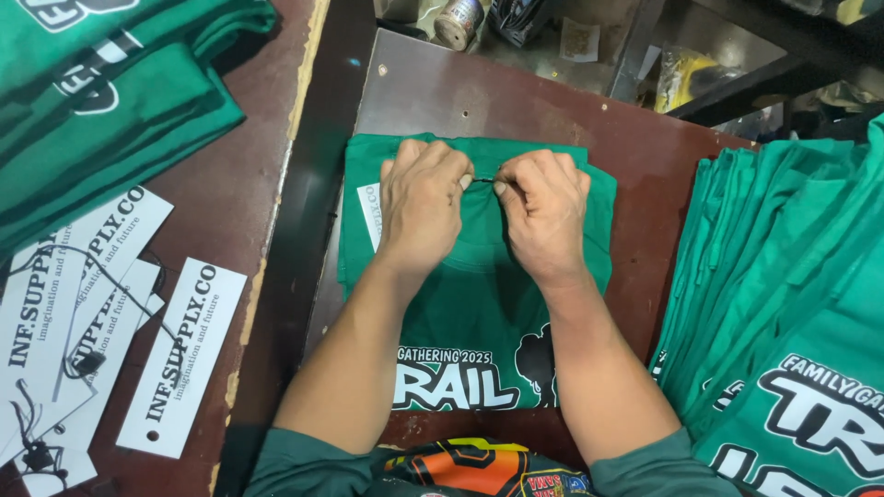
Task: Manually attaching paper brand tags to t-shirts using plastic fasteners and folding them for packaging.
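Green folded shirt lies flat on brown board. My left hand and right hand pinch black tag string at collar; white tag beside. Tying step, I judge; knotting needs tension.

The folded shirt under my hands is bright green with a white, black-outlined print and a black silhouette figure, and the stacks of shirts at the surface's left far corner and right edge show the same green and white-and-black lettering. The surface is dark reddish brown, worn paler along one edge. The tags are white with black lettering and black strings, and my sleeves are dark green.
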